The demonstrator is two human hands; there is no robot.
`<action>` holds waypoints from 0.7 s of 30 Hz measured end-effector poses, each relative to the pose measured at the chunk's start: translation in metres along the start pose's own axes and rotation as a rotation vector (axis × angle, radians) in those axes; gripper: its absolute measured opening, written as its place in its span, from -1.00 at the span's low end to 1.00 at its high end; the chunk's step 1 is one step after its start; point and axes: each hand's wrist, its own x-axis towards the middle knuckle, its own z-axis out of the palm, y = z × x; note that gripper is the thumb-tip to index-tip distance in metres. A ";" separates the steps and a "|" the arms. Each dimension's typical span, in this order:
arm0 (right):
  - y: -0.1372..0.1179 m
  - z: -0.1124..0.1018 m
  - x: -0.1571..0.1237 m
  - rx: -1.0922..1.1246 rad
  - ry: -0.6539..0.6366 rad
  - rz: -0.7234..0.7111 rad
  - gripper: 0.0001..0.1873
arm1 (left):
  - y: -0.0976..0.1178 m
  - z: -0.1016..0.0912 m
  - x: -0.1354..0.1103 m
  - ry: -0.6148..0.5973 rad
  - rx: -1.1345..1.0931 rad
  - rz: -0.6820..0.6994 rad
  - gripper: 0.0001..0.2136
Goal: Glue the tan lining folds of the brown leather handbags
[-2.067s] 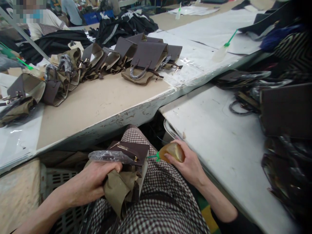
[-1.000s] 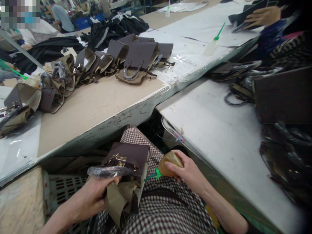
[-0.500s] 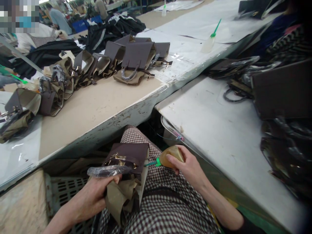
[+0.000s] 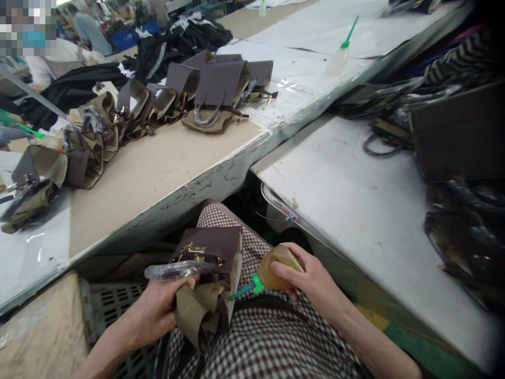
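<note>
On my lap lies a small dark brown handbag (image 4: pixel 213 242) with gold hardware, a plastic-wrapped handle (image 4: pixel 177 269) and olive lining (image 4: pixel 201 310) bunched out of it. My left hand (image 4: pixel 165 300) is closed on the bag below the handle; some of its fingers are hidden behind the lining. In my right hand (image 4: pixel 303 271) is a squeeze bottle (image 4: pixel 276 267) of amber liquid with a green cap. The bottle tilts down to the left, and its thin green nozzle (image 4: pixel 241 291) meets the pale inner edge of the bag.
Several similar bags (image 4: pixel 221 84) stand along the tan-covered table (image 4: pixel 165 184) ahead. Another glue-type bottle (image 4: pixel 339 58) stands on its white part. Dark bags (image 4: pixel 457 137) are piled on the right-hand table (image 4: pixel 347 189). A plastic crate (image 4: pixel 114 300) sits at lower left. People are at the back left.
My right hand has brought the bottle slightly down, and the nozzle tip has moved along the bag's edge toward me. My left hand still holds the bag, nearly in place.
</note>
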 end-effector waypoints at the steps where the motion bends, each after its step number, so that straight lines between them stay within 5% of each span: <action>1: 0.000 0.002 -0.003 0.012 -0.007 0.004 -0.60 | 0.000 0.000 0.000 0.007 -0.004 0.005 -0.81; 8: 0.003 0.014 -0.024 0.139 -0.047 0.023 -0.57 | 0.002 0.002 0.002 0.087 -0.040 0.020 -0.87; 21: 0.022 0.035 -0.040 0.660 0.112 0.144 -0.64 | 0.001 0.011 0.001 0.415 -0.189 -0.039 -0.87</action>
